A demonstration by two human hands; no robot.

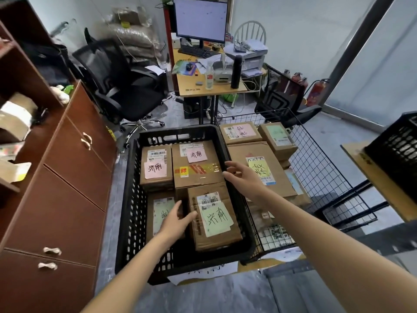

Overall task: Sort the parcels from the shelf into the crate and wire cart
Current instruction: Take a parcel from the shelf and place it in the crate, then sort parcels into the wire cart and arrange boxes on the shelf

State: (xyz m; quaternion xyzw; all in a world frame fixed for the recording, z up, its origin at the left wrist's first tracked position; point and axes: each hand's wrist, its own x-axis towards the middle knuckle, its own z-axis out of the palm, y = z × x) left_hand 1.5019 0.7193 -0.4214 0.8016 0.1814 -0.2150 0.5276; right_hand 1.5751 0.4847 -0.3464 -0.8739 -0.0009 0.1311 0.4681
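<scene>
Between the spread fingers of both hands, left and right, a green-noted parcel lay in the crate. Neither hand gripped anything. Placing looked finished; next, probably another shelf parcel.

The crate is black plastic with a slight sheen and slotted walls, and the cart beside it is thin black metal wire in a grid. The parcels are matt brown cardboard, some with glossy tape and smooth paper labels in pink, green and yellow. The cabinet looks like smooth red-brown wood, the desk is pale wood, and the chair has black mesh cloth.
</scene>
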